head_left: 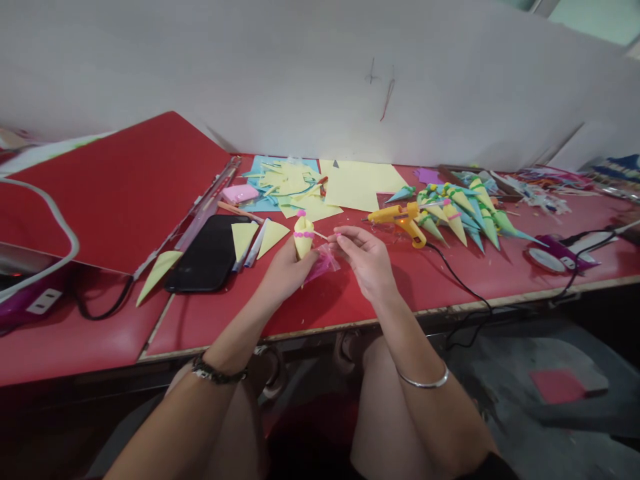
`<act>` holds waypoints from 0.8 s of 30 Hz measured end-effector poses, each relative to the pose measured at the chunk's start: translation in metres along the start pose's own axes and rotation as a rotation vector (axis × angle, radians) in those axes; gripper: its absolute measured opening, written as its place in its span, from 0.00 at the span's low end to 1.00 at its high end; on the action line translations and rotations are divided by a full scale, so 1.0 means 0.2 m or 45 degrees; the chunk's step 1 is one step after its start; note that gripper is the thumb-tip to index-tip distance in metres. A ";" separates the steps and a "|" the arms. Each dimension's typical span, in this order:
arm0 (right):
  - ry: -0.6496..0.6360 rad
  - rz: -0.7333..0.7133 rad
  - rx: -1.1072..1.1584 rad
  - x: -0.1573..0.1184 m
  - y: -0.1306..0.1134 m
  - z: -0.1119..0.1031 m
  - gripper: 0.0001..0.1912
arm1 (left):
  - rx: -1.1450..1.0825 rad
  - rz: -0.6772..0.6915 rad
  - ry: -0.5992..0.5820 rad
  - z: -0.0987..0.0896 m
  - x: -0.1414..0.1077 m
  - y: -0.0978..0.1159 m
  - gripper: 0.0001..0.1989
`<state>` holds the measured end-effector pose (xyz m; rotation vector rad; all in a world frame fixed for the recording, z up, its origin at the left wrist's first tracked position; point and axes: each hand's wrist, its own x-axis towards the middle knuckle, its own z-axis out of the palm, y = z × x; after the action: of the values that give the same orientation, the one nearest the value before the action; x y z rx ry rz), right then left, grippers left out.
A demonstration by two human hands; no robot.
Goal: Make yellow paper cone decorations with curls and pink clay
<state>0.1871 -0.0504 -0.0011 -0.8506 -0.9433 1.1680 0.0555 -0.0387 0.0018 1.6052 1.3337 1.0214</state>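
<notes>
In my left hand is a small yellow cone, held upright, with a pink trim round its top and a pink ball at its peak. My right hand is just to the right, thumb and forefinger pinched on a thin pale stick that points at the cone's trim. A tiny pink bit shows at those fingertips. Beneath my hands lies a clear bag with pink pieces in it. A yellow glue gun rests on the red table, right of my right hand.
Many finished-looking cones are heaped at the right. A black phone, pens and cut yellow pieces lie at left. Behind are yellow sheets and paper scraps. The gun's black cable hangs over the front edge.
</notes>
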 end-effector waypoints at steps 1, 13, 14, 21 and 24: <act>0.003 0.006 0.012 0.00 0.00 0.00 0.06 | -0.034 -0.008 -0.004 0.00 0.00 0.00 0.05; -0.031 0.015 -0.017 -0.01 0.01 0.02 0.07 | -0.476 -0.038 -0.309 0.00 -0.04 0.06 0.07; -0.032 0.014 -0.032 -0.01 0.01 0.02 0.07 | -0.476 -0.021 -0.327 0.00 -0.04 0.06 0.08; 0.014 -0.099 -0.098 -0.02 0.00 0.03 0.04 | -0.565 -0.015 -0.362 0.00 -0.04 0.07 0.08; 0.044 -0.153 -0.137 -0.02 0.00 0.02 0.07 | -0.563 -0.031 -0.424 -0.01 -0.04 0.07 0.11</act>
<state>0.1821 -0.0546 0.0000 -0.8851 -1.0222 1.0043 0.0579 -0.0491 0.0146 1.3448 0.8322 0.9087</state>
